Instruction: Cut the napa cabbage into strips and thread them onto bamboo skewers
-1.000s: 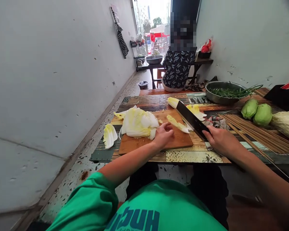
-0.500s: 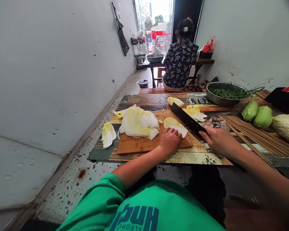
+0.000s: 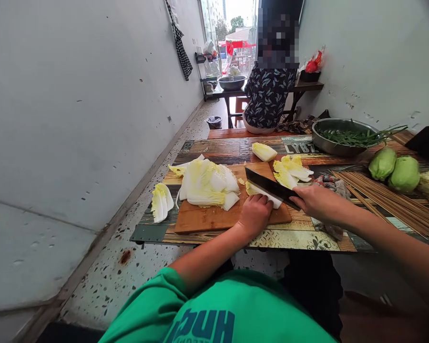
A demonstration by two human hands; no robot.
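The left hand [image 3: 255, 214] lies on a leaf [image 3: 258, 190] at the right side of the board [image 3: 203, 220], fingers bent; I can't tell whether they grip it. The right hand [image 3: 312, 202] is wrapped round the knife [image 3: 270, 185], its blade slanting across the leaf. More cabbage [image 3: 207, 183] sits leftward.

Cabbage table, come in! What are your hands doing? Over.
Right hand holds cleaver at cabbage leaf. Left hand on leaf, fingers near cleaver. Cabbage pile alongside.
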